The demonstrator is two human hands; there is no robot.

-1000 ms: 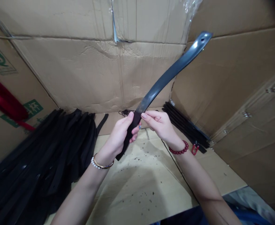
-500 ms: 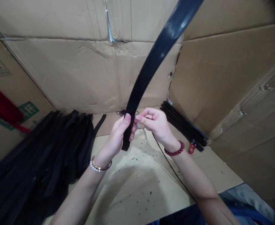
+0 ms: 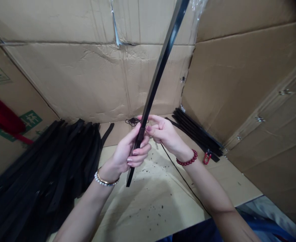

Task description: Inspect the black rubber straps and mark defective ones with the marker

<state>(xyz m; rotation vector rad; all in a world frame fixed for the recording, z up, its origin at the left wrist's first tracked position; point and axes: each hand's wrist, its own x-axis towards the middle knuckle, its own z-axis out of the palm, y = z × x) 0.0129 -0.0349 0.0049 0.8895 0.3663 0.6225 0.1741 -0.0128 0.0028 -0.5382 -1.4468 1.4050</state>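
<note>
A long black strap (image 3: 155, 85), its narrow edge toward me, rises from my hands past the top of the view. My left hand (image 3: 134, 148) is wrapped round it near its lower end, which sticks out below the fingers. My right hand (image 3: 164, 132) is closed at the strap just above, thumb in front and forefinger reaching behind. A thin black cord (image 3: 179, 172) runs from under my right hand down to the lower right. At the thumbs a short dark band (image 3: 141, 132) goes round the strap. The cord's end between my right fingers is hidden.
Many black straps (image 3: 59, 168) lie piled at left, and a smaller stack (image 3: 198, 132) at right. Beside that stack is a small red U-shaped thing (image 3: 207, 157). Tangled black cord (image 3: 132, 121) lies behind my hands. Cardboard walls (image 3: 99, 77) surround the table (image 3: 142, 201), scattered with dark crumbs.
The strap has turned from its broad face to its edge, and more of its lower end shows below my left hand. My right forefinger has moved behind the strap.
</note>
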